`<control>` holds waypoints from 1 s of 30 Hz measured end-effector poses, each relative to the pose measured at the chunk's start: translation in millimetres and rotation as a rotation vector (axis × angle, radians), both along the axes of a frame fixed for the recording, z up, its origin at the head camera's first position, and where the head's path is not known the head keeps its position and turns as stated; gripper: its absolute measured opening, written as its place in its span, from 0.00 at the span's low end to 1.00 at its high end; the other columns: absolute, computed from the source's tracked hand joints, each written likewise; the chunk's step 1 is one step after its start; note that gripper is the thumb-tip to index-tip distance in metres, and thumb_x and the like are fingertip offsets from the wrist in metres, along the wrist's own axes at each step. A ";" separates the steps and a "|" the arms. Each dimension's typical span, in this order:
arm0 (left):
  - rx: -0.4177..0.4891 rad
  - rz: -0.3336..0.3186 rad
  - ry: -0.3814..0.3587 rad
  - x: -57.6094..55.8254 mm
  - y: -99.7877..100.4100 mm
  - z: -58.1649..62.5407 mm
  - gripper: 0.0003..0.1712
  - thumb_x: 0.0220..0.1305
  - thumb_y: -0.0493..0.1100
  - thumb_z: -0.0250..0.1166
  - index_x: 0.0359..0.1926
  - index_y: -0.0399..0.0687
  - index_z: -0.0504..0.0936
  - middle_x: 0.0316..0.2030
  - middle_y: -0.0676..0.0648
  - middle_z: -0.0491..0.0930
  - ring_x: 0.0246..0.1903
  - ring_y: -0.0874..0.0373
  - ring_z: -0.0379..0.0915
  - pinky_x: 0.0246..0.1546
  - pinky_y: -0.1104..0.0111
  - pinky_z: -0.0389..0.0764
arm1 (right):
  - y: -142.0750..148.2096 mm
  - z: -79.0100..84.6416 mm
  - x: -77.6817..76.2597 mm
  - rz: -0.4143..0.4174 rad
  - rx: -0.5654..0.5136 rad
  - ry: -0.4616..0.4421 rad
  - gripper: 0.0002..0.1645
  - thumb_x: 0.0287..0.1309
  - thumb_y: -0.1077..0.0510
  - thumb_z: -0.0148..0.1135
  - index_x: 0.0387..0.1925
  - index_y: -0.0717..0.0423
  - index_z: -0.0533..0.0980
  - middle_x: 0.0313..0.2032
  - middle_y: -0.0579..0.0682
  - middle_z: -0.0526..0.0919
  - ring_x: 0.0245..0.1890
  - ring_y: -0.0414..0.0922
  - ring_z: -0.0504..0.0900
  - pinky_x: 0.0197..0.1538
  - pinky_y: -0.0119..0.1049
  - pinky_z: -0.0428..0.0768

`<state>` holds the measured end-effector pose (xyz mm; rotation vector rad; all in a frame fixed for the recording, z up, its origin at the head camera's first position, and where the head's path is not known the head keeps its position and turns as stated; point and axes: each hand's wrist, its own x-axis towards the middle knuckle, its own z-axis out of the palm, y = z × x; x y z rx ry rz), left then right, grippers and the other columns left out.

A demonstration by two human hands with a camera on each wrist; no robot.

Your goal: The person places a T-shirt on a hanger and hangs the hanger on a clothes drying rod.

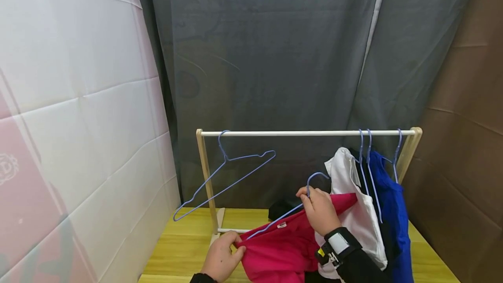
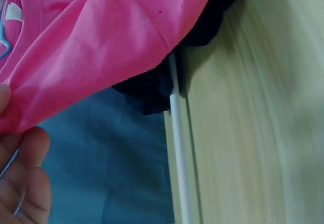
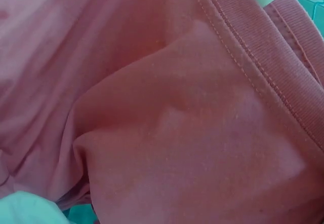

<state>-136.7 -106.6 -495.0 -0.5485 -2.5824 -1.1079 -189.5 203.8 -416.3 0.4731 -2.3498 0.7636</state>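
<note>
A red-pink shirt [image 1: 280, 241] with a pale collar label hangs between both hands, a blue wire hanger [image 1: 275, 221] partly inside its neck opening. My left hand [image 1: 223, 254] pinches the shirt's left shoulder edge; in the left wrist view its fingers [image 2: 34, 148] show below the stretched fabric. Near the base of the hook, my right hand [image 1: 320, 211] grips the hanger, with the shirt's other shoulder spread behind it. The hanger's right arm is hidden by the hand and cloth. Shirt fabric [image 3: 192, 122] and its ribbed neckline fill most of the right wrist view.
A rack with a white rail [image 1: 291, 133] stands on the wood-grain table [image 1: 178, 243]. At its left hangs a bare blue hanger [image 1: 225, 187]. A white garment [image 1: 347, 174], black clothing and a blue garment [image 1: 393, 213] hang at the right. Dark cloth [image 1: 278, 208] lies behind the shirt.
</note>
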 end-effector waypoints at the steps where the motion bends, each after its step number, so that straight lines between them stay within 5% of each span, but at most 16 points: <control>1: -0.003 0.000 0.012 -0.1 0.9 1.3 0.14 0.62 0.43 0.72 0.30 0.62 0.74 0.32 0.65 0.75 0.29 0.68 0.68 0.30 0.71 0.72 | -0.4 -0.7 0.3 0.003 0.002 -0.006 0.06 0.69 0.64 0.58 0.41 0.51 0.79 0.23 0.34 0.75 0.36 0.44 0.76 0.53 0.53 0.68; 10: 0.023 -0.020 0.057 0.0 23.8 18.9 0.13 0.63 0.42 0.73 0.30 0.61 0.75 0.30 0.64 0.73 0.29 0.66 0.68 0.29 0.73 0.74 | -10.4 -2.9 6.9 0.041 0.004 -0.035 0.06 0.68 0.63 0.61 0.41 0.48 0.80 0.36 0.41 0.85 0.39 0.42 0.77 0.55 0.55 0.68; 23: -0.005 -0.090 0.160 1.8 63.9 42.9 0.11 0.63 0.42 0.73 0.32 0.59 0.78 0.32 0.61 0.73 0.29 0.69 0.67 0.30 0.75 0.74 | -23.9 -4.8 7.6 0.087 0.031 0.006 0.06 0.66 0.62 0.63 0.40 0.46 0.81 0.37 0.38 0.85 0.39 0.40 0.78 0.51 0.50 0.71; 26: 0.010 -0.105 0.120 2.6 70.9 44.9 0.09 0.64 0.42 0.73 0.40 0.57 0.81 0.35 0.61 0.75 0.32 0.69 0.68 0.33 0.74 0.76 | -27.6 -3.9 10.3 0.112 0.055 -0.010 0.06 0.67 0.60 0.63 0.40 0.45 0.81 0.38 0.37 0.85 0.38 0.38 0.78 0.51 0.49 0.72; 30: 0.104 -0.090 -0.100 2.1 73.0 42.4 0.24 0.64 0.43 0.73 0.59 0.52 0.76 0.34 0.59 0.73 0.29 0.66 0.68 0.30 0.71 0.74 | -31.6 -2.0 16.2 0.149 0.079 -0.037 0.06 0.68 0.59 0.62 0.40 0.44 0.82 0.37 0.35 0.84 0.38 0.35 0.77 0.50 0.48 0.72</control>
